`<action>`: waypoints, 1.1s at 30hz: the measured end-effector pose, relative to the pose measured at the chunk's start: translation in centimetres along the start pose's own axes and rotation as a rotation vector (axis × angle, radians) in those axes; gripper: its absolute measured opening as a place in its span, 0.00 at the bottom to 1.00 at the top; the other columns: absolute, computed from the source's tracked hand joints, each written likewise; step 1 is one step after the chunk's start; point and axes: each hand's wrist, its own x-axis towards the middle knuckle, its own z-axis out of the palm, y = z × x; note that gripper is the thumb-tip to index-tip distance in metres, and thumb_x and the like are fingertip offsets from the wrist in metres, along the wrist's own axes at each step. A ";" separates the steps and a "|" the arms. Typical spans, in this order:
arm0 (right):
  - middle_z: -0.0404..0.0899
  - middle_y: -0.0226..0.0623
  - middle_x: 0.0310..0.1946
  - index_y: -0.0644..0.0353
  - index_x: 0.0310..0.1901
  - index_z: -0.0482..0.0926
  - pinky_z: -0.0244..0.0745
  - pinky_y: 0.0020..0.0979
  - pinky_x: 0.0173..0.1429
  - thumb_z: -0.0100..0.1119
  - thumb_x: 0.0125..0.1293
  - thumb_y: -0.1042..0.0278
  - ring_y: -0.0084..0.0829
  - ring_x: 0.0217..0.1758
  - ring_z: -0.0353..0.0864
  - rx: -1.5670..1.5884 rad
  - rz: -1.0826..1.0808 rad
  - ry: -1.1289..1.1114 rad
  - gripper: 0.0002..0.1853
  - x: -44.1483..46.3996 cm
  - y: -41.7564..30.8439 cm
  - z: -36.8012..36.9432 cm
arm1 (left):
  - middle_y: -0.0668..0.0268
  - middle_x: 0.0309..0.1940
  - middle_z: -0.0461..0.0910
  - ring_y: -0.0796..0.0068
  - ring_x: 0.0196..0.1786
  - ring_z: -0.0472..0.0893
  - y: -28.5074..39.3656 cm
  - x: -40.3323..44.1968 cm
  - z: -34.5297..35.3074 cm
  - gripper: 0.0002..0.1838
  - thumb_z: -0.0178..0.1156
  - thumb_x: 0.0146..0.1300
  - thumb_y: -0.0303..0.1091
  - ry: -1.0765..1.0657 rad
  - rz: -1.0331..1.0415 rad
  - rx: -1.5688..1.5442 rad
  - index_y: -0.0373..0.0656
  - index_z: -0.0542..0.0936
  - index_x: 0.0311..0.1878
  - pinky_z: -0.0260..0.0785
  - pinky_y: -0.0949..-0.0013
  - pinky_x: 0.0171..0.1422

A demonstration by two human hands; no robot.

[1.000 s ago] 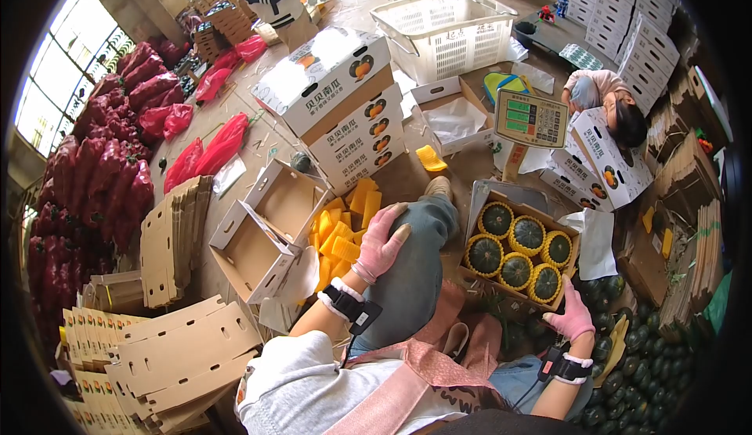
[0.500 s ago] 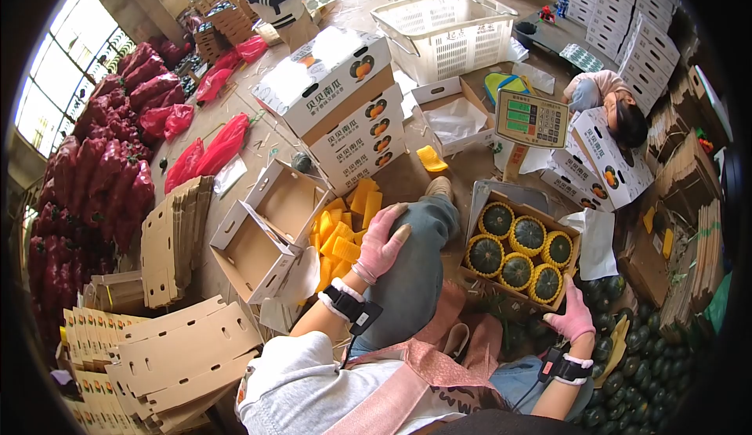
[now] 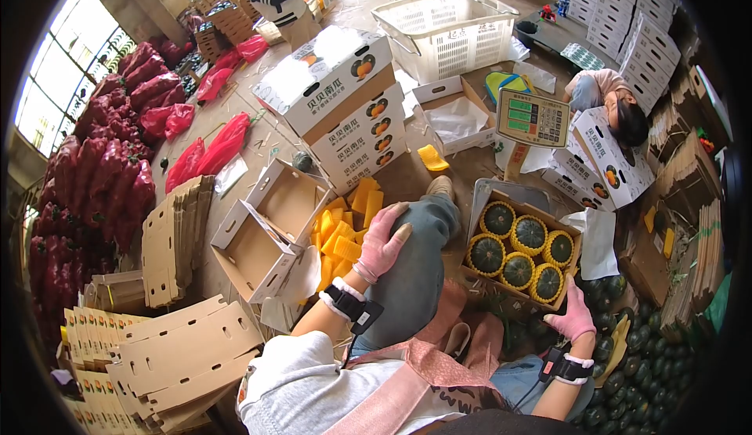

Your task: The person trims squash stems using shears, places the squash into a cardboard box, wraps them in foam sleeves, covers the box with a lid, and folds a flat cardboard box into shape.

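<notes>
Bright panes of a tall window [image 3: 66, 67] lit the left side of a crowded room, where dark red sacks [image 3: 102, 161] were heaped against the wall. White printed cartons [image 3: 337, 83] stood stacked mid-floor, with a large white basket [image 3: 446, 39] beyond them. At the top edge stood one person [image 3: 276, 0]; another person [image 3: 607, 94] was bent low at the right beside more printed boxes [image 3: 611, 161]. Closer in, a brown-lined carton [image 3: 495, 284] lay just right of the wearer's legs, holding six dark green pumpkins [image 3: 487, 255], each sleeved in a yellow foam net. Behind it rose a scale display [image 3: 533, 119] with lit green digits, too small to read. The right hand [image 3: 575, 317], in a pink glove, was at the carton's near right corner, fingers extended and thumb spread wide, gripping nothing visible; whether its fingertips pressed the cardboard could not be told. The left hand [image 3: 379, 245], gloved alike, rested loosely spread on the raised knee [image 3: 411, 270] and had hold of nothing visible. Beside that knee lay a pile of yellow foam nets [image 3: 342, 239], and loose pumpkins [image 3: 642, 364] covered the floor at lower right.
</notes>
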 end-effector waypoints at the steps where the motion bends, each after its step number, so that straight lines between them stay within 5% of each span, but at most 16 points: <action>1: 0.58 0.45 0.63 0.44 0.69 0.45 0.68 0.39 0.61 0.73 0.38 0.64 0.50 0.59 0.67 0.000 0.000 -0.003 0.57 0.0 0.0 0.0 | 0.53 0.56 0.70 0.54 0.60 0.68 0.0 0.0 0.0 0.25 0.54 0.62 0.44 0.001 -0.002 0.001 0.40 0.69 0.59 0.59 0.62 0.66; 16: 0.54 0.45 0.66 0.48 0.70 0.44 0.67 0.38 0.63 0.76 0.35 0.61 0.48 0.61 0.67 -0.007 0.008 -0.043 0.61 0.8 1.2 0.8 | 0.51 0.58 0.68 0.56 0.63 0.65 -0.7 -0.1 0.0 0.26 0.54 0.63 0.43 -0.029 0.004 0.008 0.40 0.68 0.61 0.55 0.61 0.68; 19: 0.58 0.46 0.63 0.49 0.70 0.44 0.66 0.37 0.62 0.76 0.35 0.61 0.48 0.61 0.67 0.004 -0.004 -0.064 0.61 0.9 1.6 0.8 | 0.54 0.52 0.73 0.62 0.57 0.72 -2.7 1.8 -1.0 0.28 0.53 0.64 0.44 -0.079 -0.006 -0.036 0.44 0.63 0.65 0.64 0.62 0.61; 20: 0.60 0.46 0.62 0.49 0.70 0.44 0.66 0.37 0.62 0.76 0.35 0.61 0.48 0.61 0.67 0.017 0.013 -0.101 0.61 0.9 1.8 0.6 | 0.58 0.38 0.80 0.65 0.41 0.80 -1.6 3.6 -3.4 0.31 0.53 0.64 0.45 -0.175 -0.347 -0.168 0.47 0.58 0.68 0.71 0.63 0.45; 21: 0.61 0.47 0.62 0.49 0.70 0.44 0.66 0.37 0.62 0.76 0.35 0.60 0.48 0.60 0.67 0.031 0.031 -0.139 0.61 0.8 1.9 0.5 | 0.61 0.24 0.79 0.64 0.26 0.79 -1.5 5.8 -5.1 0.34 0.55 0.62 0.43 -0.100 -0.361 0.029 0.49 0.54 0.69 0.71 0.62 0.31; 22: 0.66 0.48 0.58 0.49 0.70 0.45 0.67 0.38 0.61 0.76 0.35 0.60 0.49 0.59 0.68 0.007 0.015 -0.124 0.61 0.8 2.2 0.7 | 0.64 0.24 0.77 0.74 0.21 0.74 -1.5 7.9 -7.0 0.35 0.55 0.62 0.37 -0.067 -0.388 0.171 0.50 0.53 0.70 0.69 0.69 0.26; 23: 0.66 0.49 0.58 0.49 0.70 0.45 0.67 0.38 0.61 0.76 0.35 0.59 0.49 0.59 0.68 -0.008 0.030 -0.141 0.60 0.7 2.7 0.9 | 0.59 0.24 0.77 0.68 0.24 0.78 -3.0 10.2 -8.7 0.34 0.51 0.60 0.31 -0.007 -0.272 0.557 0.48 0.52 0.70 0.72 0.66 0.28; 25: 0.67 0.50 0.58 0.49 0.69 0.46 0.66 0.38 0.61 0.76 0.35 0.59 0.49 0.59 0.68 -0.030 0.061 -0.171 0.60 0.9 3.5 1.2 | 0.52 0.28 0.79 0.59 0.32 0.81 0.1 14.6 -12.0 0.36 0.48 0.56 0.26 -0.032 -0.481 0.793 0.44 0.50 0.70 0.74 0.60 0.36; 29: 0.67 0.52 0.58 0.50 0.69 0.46 0.66 0.38 0.63 0.76 0.35 0.60 0.50 0.60 0.68 -0.021 0.103 -0.201 0.59 0.9 3.8 1.7 | 0.42 0.43 0.78 0.51 0.50 0.78 -1.5 20.3 -15.9 0.35 0.49 0.55 0.29 0.112 -0.563 0.953 0.34 0.52 0.67 0.69 0.58 0.55; 33: 0.68 0.53 0.57 0.51 0.69 0.48 0.66 0.38 0.63 0.76 0.35 0.60 0.50 0.59 0.68 -0.032 0.102 -0.185 0.58 0.7 4.2 2.1 | 0.47 0.49 0.76 0.52 0.55 0.76 -3.3 22.1 -18.1 0.30 0.53 0.57 0.34 0.087 -0.607 0.947 0.37 0.61 0.63 0.69 0.58 0.57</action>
